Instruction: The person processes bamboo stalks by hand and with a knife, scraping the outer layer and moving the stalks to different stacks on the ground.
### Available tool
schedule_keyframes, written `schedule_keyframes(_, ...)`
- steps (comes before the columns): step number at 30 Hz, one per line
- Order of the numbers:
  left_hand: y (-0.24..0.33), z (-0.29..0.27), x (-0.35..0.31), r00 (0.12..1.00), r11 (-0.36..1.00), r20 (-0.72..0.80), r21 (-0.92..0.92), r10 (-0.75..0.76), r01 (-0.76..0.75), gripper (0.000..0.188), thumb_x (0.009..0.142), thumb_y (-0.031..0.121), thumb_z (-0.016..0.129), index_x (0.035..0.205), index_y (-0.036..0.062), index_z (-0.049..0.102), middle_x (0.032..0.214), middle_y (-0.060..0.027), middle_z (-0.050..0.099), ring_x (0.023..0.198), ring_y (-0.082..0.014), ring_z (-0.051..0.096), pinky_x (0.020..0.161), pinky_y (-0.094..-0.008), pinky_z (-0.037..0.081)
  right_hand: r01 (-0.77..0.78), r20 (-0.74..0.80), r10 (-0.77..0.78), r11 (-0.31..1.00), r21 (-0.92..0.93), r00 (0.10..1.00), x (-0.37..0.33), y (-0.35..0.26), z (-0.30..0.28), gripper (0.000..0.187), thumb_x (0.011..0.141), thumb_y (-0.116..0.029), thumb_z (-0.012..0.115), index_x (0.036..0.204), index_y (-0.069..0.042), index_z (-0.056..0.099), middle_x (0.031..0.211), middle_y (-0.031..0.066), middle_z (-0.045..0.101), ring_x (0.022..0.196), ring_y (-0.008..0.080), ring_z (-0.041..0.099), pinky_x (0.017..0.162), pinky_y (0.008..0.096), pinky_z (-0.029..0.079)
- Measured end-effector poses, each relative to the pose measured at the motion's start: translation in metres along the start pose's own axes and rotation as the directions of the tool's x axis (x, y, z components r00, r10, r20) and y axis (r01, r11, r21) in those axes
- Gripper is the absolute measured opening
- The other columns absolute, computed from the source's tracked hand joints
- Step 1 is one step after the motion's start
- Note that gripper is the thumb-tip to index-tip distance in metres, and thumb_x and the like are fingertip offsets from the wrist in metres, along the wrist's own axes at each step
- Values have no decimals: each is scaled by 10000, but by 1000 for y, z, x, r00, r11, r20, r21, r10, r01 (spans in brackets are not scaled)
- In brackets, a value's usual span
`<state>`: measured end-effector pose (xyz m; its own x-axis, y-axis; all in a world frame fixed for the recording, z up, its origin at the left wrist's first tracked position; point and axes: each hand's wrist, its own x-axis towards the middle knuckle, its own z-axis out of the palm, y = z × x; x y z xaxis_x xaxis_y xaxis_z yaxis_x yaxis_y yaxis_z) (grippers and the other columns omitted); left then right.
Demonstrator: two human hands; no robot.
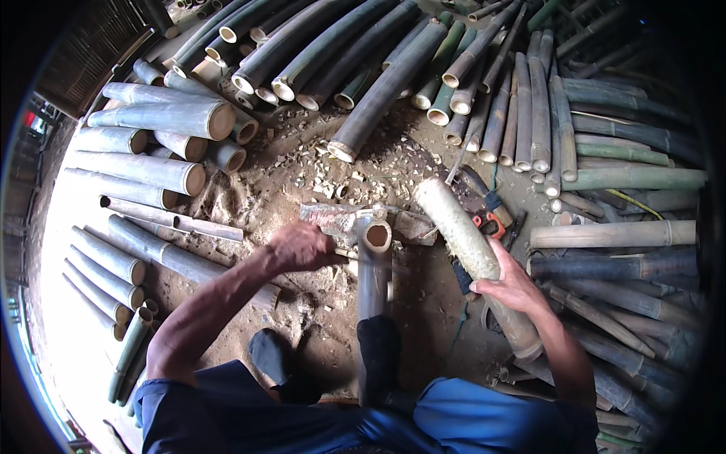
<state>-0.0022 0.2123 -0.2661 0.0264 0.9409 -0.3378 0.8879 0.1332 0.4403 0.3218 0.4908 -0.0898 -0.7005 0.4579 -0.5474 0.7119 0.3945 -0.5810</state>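
My left hand [302,246] is closed round the pale handle of a tool [346,254]. Its far part is smeared by motion over a bamboo tube, so its kind does not show. That tube [373,291] points away from me, its open end [376,236] raised on a short support, and my dark-covered foot [380,340] rests on it. In my right hand [514,284] is a thick bamboo club [457,227], pale and roughly scraped at its upper end, darker below. It tilts up to the left, apart from the tube.
Cut bamboo poles [363,91] lie fanned at the back. More bamboo lengths [151,170] are stacked at left, and others [612,234] at right. Wood chips [333,166] litter the dirt floor. An orange-handled tool [490,225] lies beyond my right hand.
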Motion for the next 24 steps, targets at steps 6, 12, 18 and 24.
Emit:
schedule_keyframes(6, -20, -16, -20, 964, 986, -265, -162, -3, -41, 530, 1032, 563, 551, 779, 150, 766, 537, -15, 622, 396, -104, 469, 353, -331, 349, 34, -39, -32, 999, 39, 999, 8, -26, 9, 1070, 780, -252, 872, 1589, 64, 246, 1513, 294, 479, 1365, 311, 547, 1118, 401, 455)
schedule_keyframes(12, -31, -36, -21, 946, 986, -298, -141, -125, 86, 491, 971, 547, 664, 874, 89, 812, 571, -76, 655, 459, -189, 592, 446, -380, 463, 255, -80, -258, 966, -46, 963, 19, -30, 27, 1066, 782, -288, 864, 1587, 63, 260, 1578, 310, 392, 1451, 364, 448, 1160, 429, 410)
schedule_keyframes(18, -33, -33, -24, 954, 978, -237, -143, -186, 155, 487, 950, 558, 690, 874, 92, 812, 564, -53, 649, 458, -181, 592, 448, -374, 473, 127, 208, -52, 922, -365, 977, 29, -86, 34, 1015, 789, -241, 816, 1596, 32, 264, 1512, 300, 486, 1369, 390, 537, 1159, 420, 410)
schedule_keyframes(24, -44, -27, -14, 967, 975, -208, -195, -147, 106, 479, 948, 558, 692, 908, 97, 816, 555, -40, 633, 457, -169, 580, 452, -369, 478, 554, -79, -604, 770, -316, 793, 39, -73, 43, 982, 777, -242, 801, 1583, 5, 298, 1234, 359, 643, 1146, 473, 661, 1005, 487, 520)
